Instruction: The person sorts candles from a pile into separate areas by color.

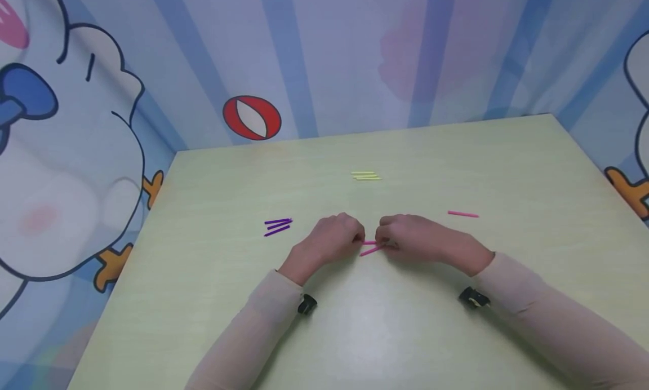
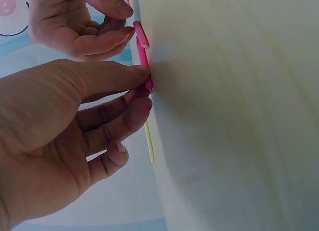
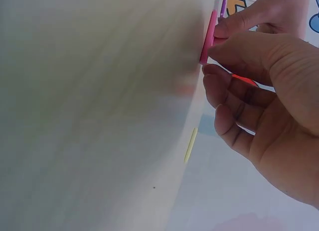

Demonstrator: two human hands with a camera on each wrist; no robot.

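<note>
Two short pink sticks (image 1: 372, 250) lie close together at the middle of the table, one slanting toward me. My left hand (image 1: 338, 236) pinches the left end of the farther one between thumb and fingertip, as the left wrist view shows. My right hand (image 1: 413, 236) covers the right ends of both. In the right wrist view its thumb and forefinger meet at the end of the nearer pink stick (image 3: 208, 37); its other fingers curl loosely.
Three purple sticks (image 1: 278, 226) lie left of my left hand, and yellow sticks (image 1: 366, 176) lie farther back. Another pink stick (image 1: 463, 214) is beyond my right forearm. The pale table (image 1: 213, 300) ends at patterned walls (image 1: 350, 57) behind and on both sides.
</note>
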